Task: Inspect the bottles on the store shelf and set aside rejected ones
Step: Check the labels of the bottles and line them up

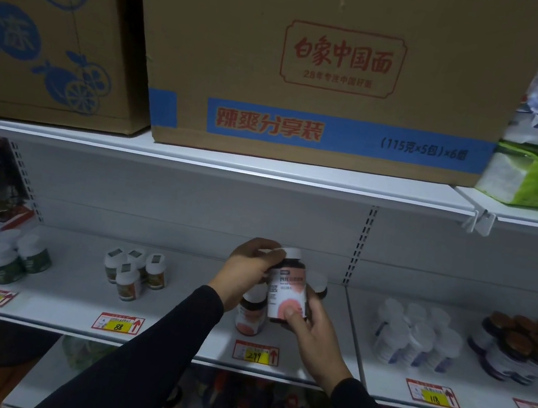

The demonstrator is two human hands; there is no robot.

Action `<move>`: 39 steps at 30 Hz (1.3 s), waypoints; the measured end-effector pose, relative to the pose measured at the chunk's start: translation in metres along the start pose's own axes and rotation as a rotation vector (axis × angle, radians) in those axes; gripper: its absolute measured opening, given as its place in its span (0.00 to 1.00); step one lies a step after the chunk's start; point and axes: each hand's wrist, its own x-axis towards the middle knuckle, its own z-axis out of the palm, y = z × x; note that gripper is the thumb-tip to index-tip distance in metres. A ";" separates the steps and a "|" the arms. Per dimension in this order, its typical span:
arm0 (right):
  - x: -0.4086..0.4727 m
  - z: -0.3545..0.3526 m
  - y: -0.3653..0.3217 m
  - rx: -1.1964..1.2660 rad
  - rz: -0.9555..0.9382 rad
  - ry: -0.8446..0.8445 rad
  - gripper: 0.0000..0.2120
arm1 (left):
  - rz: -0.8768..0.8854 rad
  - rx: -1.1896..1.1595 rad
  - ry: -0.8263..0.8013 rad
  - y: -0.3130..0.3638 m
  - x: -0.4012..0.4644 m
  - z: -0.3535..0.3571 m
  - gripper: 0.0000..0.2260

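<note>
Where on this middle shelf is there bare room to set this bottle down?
Bare shelf lies between the green-label bottles and orange-label bottles, and between those and the pink-label bottle. Right of the divider it is crowded: white bottles beside brown-capped bottles.

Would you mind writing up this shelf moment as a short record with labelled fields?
held item: dark bottle with pink label, white cap, upright, lifted off the shelf
left hand: grips the bottle near the cap
right hand: holds the bottle's base, thumb on the label
directly behind: similar bottle standing on the white shelf
price tag below: reads 299
left neighbours: four white-capped bottles, tag 88
above: cardboard box with red print
</note>
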 end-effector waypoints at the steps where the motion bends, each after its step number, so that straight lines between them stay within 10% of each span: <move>1: 0.000 0.001 0.000 0.003 0.001 -0.001 0.18 | -0.001 0.016 -0.018 -0.001 0.000 0.000 0.10; 10: 0.002 -0.005 -0.009 -0.036 -0.055 0.002 0.40 | -0.162 0.114 -0.103 -0.002 0.003 -0.001 0.21; 21: 0.001 -0.002 -0.011 -0.028 -0.114 -0.003 0.35 | -0.382 -0.040 -0.063 0.002 -0.003 0.001 0.21; 30: 0.007 -0.012 -0.008 -0.069 -0.053 -0.043 0.35 | 0.107 0.242 -0.222 -0.001 -0.008 -0.005 0.38; 39: 0.013 -0.020 -0.001 -0.121 -0.126 0.004 0.31 | 0.331 0.501 -0.322 -0.001 -0.013 0.001 0.29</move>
